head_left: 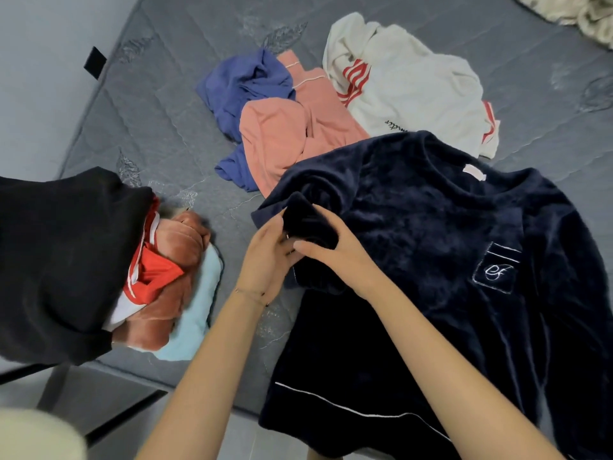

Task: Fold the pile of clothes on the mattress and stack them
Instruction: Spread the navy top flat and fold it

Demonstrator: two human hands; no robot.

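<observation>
Two hands on one sleeve: left hand point(265, 257) and right hand point(335, 260) side by side, fingers of both curled round the bunched sleeve cuff point(308, 220) of a navy fleece pyjama top point(431, 227). Thin bracelet point(248, 293) at the left wrist.

Spread front-up on the grey quilted mattress point(166, 111), just right of the fingers and under the right forearm; embroidered chest pocket point(497, 267) well right of the fingertips, white-piped hem nearer the body.

Beyond the fingertips, unfolded and overlapping: pink garment point(282, 134) touching the navy top's shoulder, blue garment point(238, 84) partly under it to the left, white sweatshirt with red stripes point(408, 84) to the right.

Left of the left-hand fingers, apart from them, a heap: black garment point(59, 254) on top, red and white piece point(149, 270) and rust velvet piece point(179, 247) under it, light blue piece point(199, 310) at the bottom.

Far beyond the right-hand fingers, at the mattress corner, crumpled beige fabric point(580, 14).
</observation>
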